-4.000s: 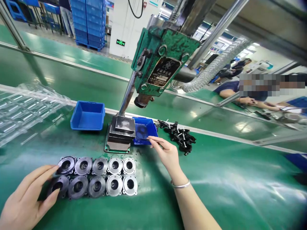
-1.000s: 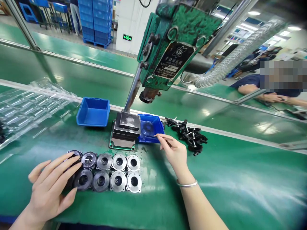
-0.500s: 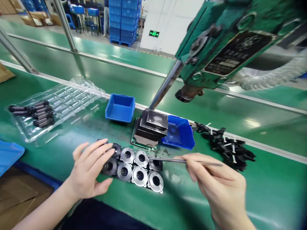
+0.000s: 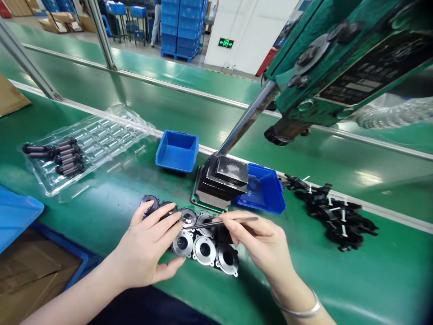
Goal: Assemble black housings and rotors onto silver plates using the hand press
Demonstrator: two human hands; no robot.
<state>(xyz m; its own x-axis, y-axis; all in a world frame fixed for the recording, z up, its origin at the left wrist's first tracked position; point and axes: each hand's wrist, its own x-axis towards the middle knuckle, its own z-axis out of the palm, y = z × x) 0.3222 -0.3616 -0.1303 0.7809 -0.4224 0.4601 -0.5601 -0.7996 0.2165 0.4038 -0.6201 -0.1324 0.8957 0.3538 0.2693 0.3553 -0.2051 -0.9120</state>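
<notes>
Slim tool (image 4: 205,225) in pinched grip of right hand (image 4: 262,241), left hand (image 4: 147,248) spread over metal parts (image 4: 204,260), contact unclear.

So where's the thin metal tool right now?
In the head view, centre: the thin metal tool is in the right hand, reaching left over the round metal parts.

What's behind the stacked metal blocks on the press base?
Behind the blocks: the press's steel column and, to the right, a blue bin. The bin's left end and anything in that part are hidden by the blocks.
</notes>
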